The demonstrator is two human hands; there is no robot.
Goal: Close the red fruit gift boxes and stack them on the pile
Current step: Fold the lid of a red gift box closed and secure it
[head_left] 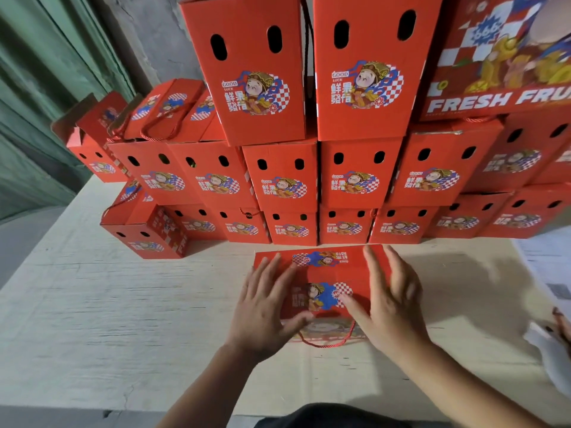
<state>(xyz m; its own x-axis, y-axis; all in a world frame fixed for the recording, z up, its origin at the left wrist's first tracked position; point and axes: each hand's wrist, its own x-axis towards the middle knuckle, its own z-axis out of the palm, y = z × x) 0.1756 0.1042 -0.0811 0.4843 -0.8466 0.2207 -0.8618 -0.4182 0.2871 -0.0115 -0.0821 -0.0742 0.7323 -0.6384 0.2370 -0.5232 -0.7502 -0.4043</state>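
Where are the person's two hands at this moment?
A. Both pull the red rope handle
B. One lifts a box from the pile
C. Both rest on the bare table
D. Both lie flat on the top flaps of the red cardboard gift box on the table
D: the left hand and right hand lie with straight fingers on the top flaps of the red cardboard gift box, while its red rope handle hangs free.

I see a red gift box (321, 282) on the pale table (123, 304), its top flaps folded down. My left hand (265, 307) lies flat on its left side, fingers spread; my right hand (386, 304) lies flat on its right side. A red cord handle (324, 343) loops out at its near edge. Just behind it rises the pile of red boxes (355, 174).
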